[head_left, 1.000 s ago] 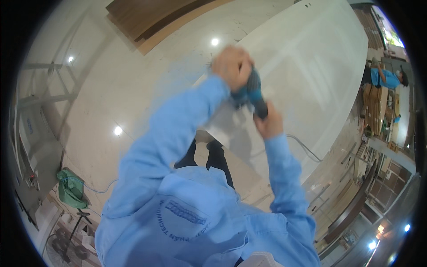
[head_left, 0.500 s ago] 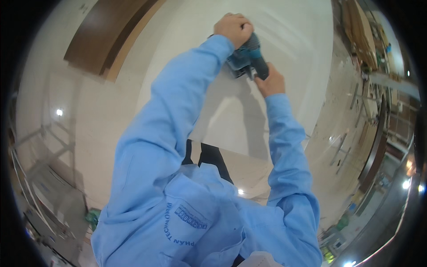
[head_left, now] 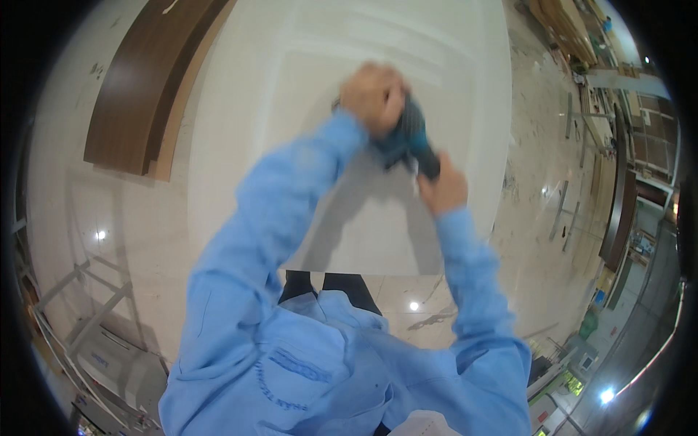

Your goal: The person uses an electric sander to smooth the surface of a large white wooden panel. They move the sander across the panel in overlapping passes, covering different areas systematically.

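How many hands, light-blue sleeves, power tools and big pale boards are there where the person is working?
Hands, the left hand and the right hand: 2
Light-blue sleeves: 2
Power tool: 1
Big pale board: 1
Total: 6

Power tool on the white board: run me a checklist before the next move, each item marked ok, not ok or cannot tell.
1. Left hand on the power tool: ok, it is wrapped over the far end.
2. Right hand on the handle: ok, it is closed around the near end.
3. Tool base flat on the white board: cannot tell, the hands and blur hide the contact.
4. Hands covered: not ok, both are bare.
5. Brown boards away from the tool: ok, they lie off to the left.
6. Footing: cannot tell, dark trousers show by the near edge of the white board, but the feet are hidden.
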Demonstrator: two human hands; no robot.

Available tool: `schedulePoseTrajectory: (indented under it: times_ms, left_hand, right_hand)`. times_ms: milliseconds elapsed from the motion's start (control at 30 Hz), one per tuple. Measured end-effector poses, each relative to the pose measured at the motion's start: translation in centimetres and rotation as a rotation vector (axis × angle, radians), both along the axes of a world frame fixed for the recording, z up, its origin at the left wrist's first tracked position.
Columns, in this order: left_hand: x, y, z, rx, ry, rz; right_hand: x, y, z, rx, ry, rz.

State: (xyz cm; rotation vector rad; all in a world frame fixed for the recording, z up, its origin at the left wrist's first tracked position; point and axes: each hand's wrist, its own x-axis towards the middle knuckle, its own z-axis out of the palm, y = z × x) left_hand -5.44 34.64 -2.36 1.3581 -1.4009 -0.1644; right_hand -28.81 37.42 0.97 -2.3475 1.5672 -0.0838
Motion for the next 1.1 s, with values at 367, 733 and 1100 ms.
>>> schedulePoseTrajectory:
  times_ms: [367,733,1100]
  left_hand:
    - [-9.3,15.1,2.4,0.069,0.098,-0.156]
    - [-5.7,-16.0,1.5,0.321,-0.304,-0.095]
    - [-19.1,16.6,2.3,0.317,-0.069,-0.266]
  right_hand:
    - [-10.6,18.3,0.1,0.204,-0.177,-0.061]
    - [-2.1,-9.6,-1.0,-0.112,-0.239,-0.138]
    - [-14.8,23.7,2.1,0.227,-0.18,-0.342]
